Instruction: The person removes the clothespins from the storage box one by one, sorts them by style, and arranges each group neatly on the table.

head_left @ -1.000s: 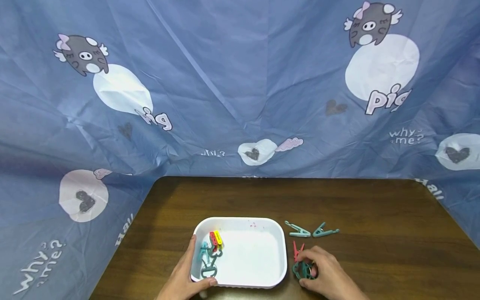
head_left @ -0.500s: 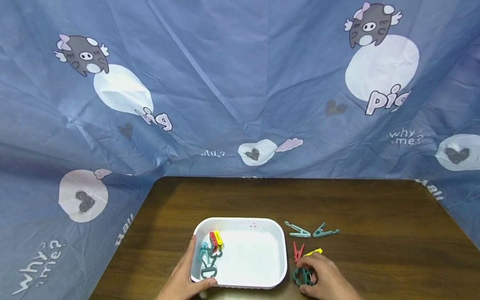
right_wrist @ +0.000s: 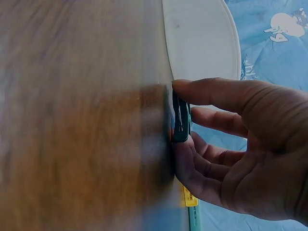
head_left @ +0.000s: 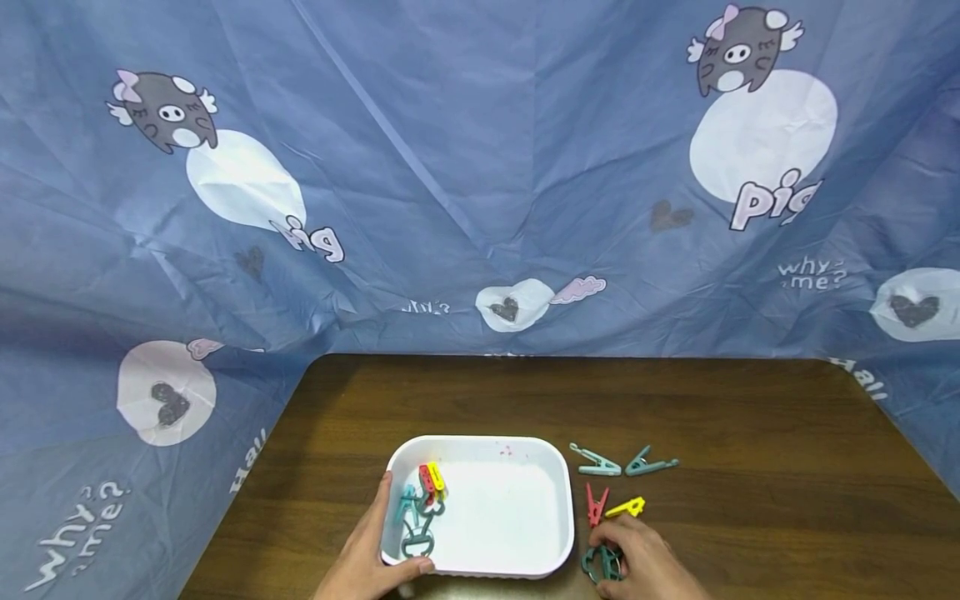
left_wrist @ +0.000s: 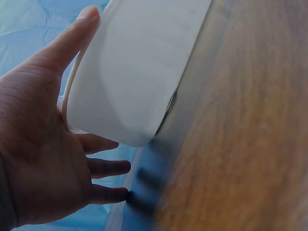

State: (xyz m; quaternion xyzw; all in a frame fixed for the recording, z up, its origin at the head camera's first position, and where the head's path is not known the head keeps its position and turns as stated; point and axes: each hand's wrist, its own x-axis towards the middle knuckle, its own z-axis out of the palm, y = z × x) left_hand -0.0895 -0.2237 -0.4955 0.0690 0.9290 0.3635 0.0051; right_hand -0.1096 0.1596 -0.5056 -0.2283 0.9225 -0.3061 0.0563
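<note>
My left hand point(head_left: 363, 562) holds the near-left corner of a white plastic tray point(head_left: 510, 521), thumb on the front rim. In the left wrist view its other fingers reach along the outside of the tray point(left_wrist: 130, 72). Right of the tray, my right hand point(head_left: 651, 562) holds a dark green clothespin point(head_left: 588, 567) with a rounded loop end, low over the table. The right wrist view shows this green clothespin point(right_wrist: 181, 120) between thumb and fingers. Just beyond the hand lie a red clothespin point(head_left: 596, 505) and a yellow clothespin point(head_left: 627, 507).
Inside the tray's left end are a red clothespin point(head_left: 427, 478), a yellow clothespin point(head_left: 437, 477), a light teal clothespin point(head_left: 407, 503) and a dark green clothespin point(head_left: 417, 543). Two teal clothespins, one left point(head_left: 600, 465) and one right point(head_left: 649, 465), lie farther back on the brown table point(head_left: 750, 433).
My right hand has shifted slightly toward me with the green clothespin, uncovering the yellow one on the table. The left hand and tray have stayed put.
</note>
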